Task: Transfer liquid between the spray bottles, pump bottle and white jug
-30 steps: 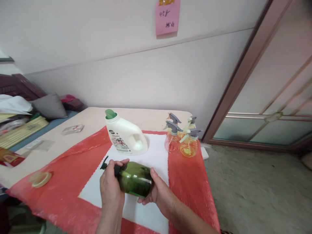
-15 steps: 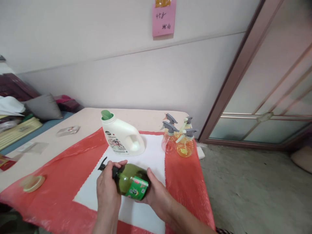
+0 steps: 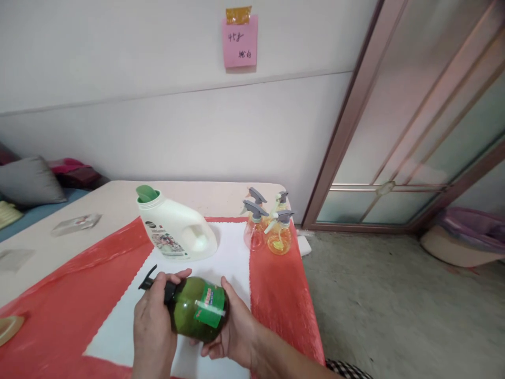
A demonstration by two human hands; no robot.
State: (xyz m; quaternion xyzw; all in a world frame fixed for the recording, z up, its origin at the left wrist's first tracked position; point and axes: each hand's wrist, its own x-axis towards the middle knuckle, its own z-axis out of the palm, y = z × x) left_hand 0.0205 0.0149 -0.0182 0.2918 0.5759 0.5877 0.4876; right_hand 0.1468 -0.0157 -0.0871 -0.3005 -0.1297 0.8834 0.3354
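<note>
A dark green pump bottle (image 3: 185,313) with a black pump head and a bright green label lies nearly sideways in the air, its pump towards the left. My left hand (image 3: 155,316) is wrapped round its neck below the nozzle. Round the bottle's base curls my right hand (image 3: 239,326), thumb on top and fingers underneath. Behind them a white jug (image 3: 177,231) with a handle stands on a white cloth (image 3: 232,263); a green scoop (image 3: 147,193) sticks out of its mouth.
Several spray bottles (image 3: 279,239) with grey triggers stand together at the table's back right corner. Red plastic sheeting (image 3: 280,300) covers the table's front part. A tape roll (image 3: 10,329) lies at the left edge. Beyond the table's right side is a concrete floor (image 3: 379,295).
The view has turned to the right, so the table things sit further left. Both hands still hold the pump bottle, which has rolled a little, turning its label.
</note>
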